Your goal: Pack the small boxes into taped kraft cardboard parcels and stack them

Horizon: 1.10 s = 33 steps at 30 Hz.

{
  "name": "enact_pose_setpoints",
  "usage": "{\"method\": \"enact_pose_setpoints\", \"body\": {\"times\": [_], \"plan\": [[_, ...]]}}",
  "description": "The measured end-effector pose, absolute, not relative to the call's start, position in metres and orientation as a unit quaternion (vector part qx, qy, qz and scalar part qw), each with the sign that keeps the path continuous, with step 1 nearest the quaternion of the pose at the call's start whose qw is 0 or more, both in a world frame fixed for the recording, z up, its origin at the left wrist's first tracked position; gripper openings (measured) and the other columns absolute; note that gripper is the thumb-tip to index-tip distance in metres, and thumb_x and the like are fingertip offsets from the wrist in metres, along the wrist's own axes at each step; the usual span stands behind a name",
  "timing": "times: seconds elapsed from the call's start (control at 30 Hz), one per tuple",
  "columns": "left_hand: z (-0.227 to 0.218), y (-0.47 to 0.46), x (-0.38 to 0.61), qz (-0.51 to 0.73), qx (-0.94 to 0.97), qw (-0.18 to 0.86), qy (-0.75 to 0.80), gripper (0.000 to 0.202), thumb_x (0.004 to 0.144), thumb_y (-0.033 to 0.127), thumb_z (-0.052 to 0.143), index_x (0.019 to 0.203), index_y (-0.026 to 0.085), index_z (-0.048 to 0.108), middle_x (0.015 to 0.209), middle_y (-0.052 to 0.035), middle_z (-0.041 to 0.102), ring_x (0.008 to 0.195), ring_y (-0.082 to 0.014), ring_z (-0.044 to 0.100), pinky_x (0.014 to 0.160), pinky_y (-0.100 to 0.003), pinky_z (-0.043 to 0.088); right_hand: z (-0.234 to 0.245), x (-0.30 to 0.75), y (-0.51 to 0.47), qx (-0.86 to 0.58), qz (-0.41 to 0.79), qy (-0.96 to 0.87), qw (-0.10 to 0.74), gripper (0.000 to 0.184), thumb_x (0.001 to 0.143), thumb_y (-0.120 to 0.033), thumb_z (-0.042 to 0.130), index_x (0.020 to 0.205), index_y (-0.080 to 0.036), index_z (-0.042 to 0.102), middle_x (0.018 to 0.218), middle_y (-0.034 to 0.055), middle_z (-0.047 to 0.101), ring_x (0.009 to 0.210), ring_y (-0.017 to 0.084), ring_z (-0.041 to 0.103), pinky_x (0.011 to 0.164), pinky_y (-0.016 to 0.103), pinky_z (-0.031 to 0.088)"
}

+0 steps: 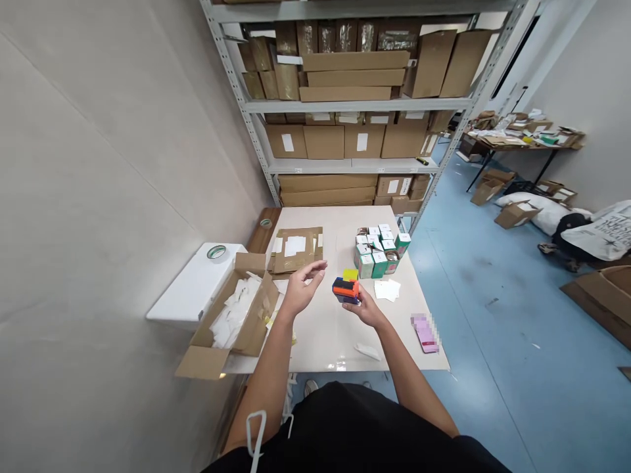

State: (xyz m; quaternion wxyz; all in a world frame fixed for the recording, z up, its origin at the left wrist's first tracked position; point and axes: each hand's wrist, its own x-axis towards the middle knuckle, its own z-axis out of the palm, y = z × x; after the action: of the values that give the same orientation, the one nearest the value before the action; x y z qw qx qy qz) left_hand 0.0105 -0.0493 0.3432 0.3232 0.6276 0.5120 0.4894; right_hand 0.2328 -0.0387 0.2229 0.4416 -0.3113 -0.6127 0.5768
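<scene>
My right hand (pixel 365 307) is closed on a small orange and dark blue box-like device (pixel 346 290) held above the white table (pixel 340 341). A yellow piece (pixel 350 274) shows just behind the device. My left hand (pixel 302 287) hovers beside the device to its left, fingers apart, holding nothing. A cluster of several small green and white boxes (pixel 379 251) stands on the table just beyond the device. Small white cards (pixel 387 289) lie to the right of my right hand.
An open cardboard box with white packing (pixel 236 315) sits at the table's left edge, a flattened carton (pixel 296 249) behind it. Tape rolls (pixel 216 251) lie on a white side unit. Metal shelves of cartons (pixel 345 131) stand behind. A pink object (pixel 424 332) lies near the right edge.
</scene>
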Motion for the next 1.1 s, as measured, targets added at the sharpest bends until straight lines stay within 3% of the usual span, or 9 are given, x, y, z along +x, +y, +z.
{"method": "enact_pose_setpoints", "body": {"times": [0.23,0.47,0.67,0.83,1.0,1.1], "plan": [[0.371,-0.071,0.007,0.434,0.703,0.281,0.489,0.029,0.1,0.041,0.062,0.116,0.023,0.078,0.125,-0.0078,0.075,0.117,-0.0231,0.07,0.1,-0.038,0.06,0.231,0.226,-0.05,-0.32,0.512,-0.675,0.424,0.048,0.089,-0.038,0.076,0.133,-0.027,0.061,0.133,0.0088,0.066,0.12,0.027,0.062,0.104,0.046,0.051],[0.379,-0.082,0.0,0.323,0.8,0.244,0.443,0.024,0.102,0.034,0.06,0.115,0.031,0.08,0.136,-0.0042,0.07,0.126,-0.0246,0.065,0.11,-0.046,0.052,0.236,0.222,-0.046,-0.32,0.409,-0.742,0.424,0.034,0.092,-0.037,0.074,0.123,-0.026,0.066,0.118,0.0085,0.069,0.108,0.027,0.061,0.098,0.045,0.049],[0.376,-0.089,-0.003,0.358,0.794,0.226,0.437,0.017,0.098,0.032,0.067,0.101,0.029,0.083,0.126,-0.0058,0.074,0.119,-0.0252,0.067,0.104,-0.045,0.056,0.25,0.224,-0.043,-0.314,0.353,-0.766,0.434,0.017,0.095,-0.03,0.069,0.11,-0.023,0.068,0.104,0.0083,0.067,0.097,0.025,0.059,0.093,0.041,0.048],[0.374,-0.091,-0.004,0.408,0.765,0.236,0.439,0.013,0.095,0.034,0.072,0.097,0.027,0.083,0.107,-0.0058,0.079,0.105,-0.0238,0.072,0.095,-0.042,0.059,0.258,0.226,-0.042,-0.332,0.317,-0.78,0.425,0.02,0.094,-0.03,0.068,0.113,-0.023,0.067,0.105,0.0092,0.066,0.098,0.026,0.057,0.095,0.044,0.047],[0.367,-0.091,-0.001,0.436,0.706,0.252,0.498,0.019,0.093,0.041,0.071,0.088,0.026,0.082,0.093,-0.0052,0.08,0.092,-0.0236,0.074,0.068,-0.033,0.061,0.261,0.22,-0.048,-0.356,0.339,-0.777,0.392,0.038,0.089,-0.045,0.077,0.12,-0.026,0.067,0.114,0.0097,0.068,0.106,0.029,0.059,0.1,0.047,0.047],[0.36,-0.087,-0.003,0.454,0.681,0.216,0.533,0.022,0.095,0.039,0.065,0.087,0.025,0.079,0.089,-0.0035,0.078,0.085,-0.0204,0.072,0.07,-0.031,0.059,0.256,0.212,-0.049,-0.387,0.373,-0.747,0.392,0.048,0.085,-0.052,0.08,0.123,-0.025,0.066,0.117,0.0099,0.069,0.106,0.029,0.062,0.096,0.044,0.05]]}}
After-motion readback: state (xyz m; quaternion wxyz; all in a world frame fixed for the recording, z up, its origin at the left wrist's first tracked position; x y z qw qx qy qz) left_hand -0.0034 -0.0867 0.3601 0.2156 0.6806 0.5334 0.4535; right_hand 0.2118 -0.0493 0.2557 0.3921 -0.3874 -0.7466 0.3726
